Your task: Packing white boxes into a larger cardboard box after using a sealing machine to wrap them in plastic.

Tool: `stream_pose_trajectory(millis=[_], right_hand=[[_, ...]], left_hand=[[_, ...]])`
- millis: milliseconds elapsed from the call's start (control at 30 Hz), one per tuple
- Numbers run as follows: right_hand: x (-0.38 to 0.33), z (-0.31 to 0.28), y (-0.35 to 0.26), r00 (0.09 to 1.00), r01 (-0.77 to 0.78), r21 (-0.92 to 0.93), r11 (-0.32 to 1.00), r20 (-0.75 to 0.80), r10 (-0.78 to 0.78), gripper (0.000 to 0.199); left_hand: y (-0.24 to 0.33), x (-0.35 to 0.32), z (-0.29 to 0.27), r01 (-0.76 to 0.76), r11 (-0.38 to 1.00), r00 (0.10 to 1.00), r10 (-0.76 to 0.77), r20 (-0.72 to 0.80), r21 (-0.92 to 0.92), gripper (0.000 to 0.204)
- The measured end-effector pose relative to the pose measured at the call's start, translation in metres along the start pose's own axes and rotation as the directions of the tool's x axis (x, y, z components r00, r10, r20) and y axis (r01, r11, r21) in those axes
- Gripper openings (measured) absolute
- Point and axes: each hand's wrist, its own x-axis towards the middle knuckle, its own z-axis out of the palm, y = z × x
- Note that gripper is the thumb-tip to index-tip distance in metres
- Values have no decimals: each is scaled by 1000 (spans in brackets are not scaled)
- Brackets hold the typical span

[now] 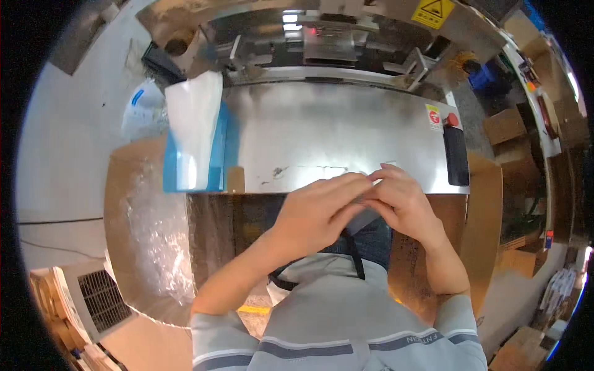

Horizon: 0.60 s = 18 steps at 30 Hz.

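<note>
Where the two hands meet at the near edge of the steel table (334,130), a small flat grey piece (365,216) is pinched between them, mostly hidden by the fingers. The left hand (318,210) closes over it from the left, fingers curled together on it; the right hand (402,201) grips its right side, thumb and fingertips pressed shut on it. To the far left on the table stands a blue pack of white sheets (195,133). At the table's right edge sits a black handle (456,154) below a red button (452,119). Clear plastic film (154,229) fills a cardboard box at the left.
</note>
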Motion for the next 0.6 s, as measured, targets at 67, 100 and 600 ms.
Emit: stream_pose_trajectory(millis=[67,100,600], right_hand=[[7,6,-4,997,42,-23,999,59,-40,14],[10,4,-7,996,16,-19,1000,85,-14,14],[38,-36,58,975,-73,-54,996,208,82,4]], left_hand=[[-15,0,-3,18,1000,996,-17,85,-8,45],[-21,3,-5,4,999,988,-11,153,43,44],[-58,54,-64,232,918,871,-343,351,321,26]])
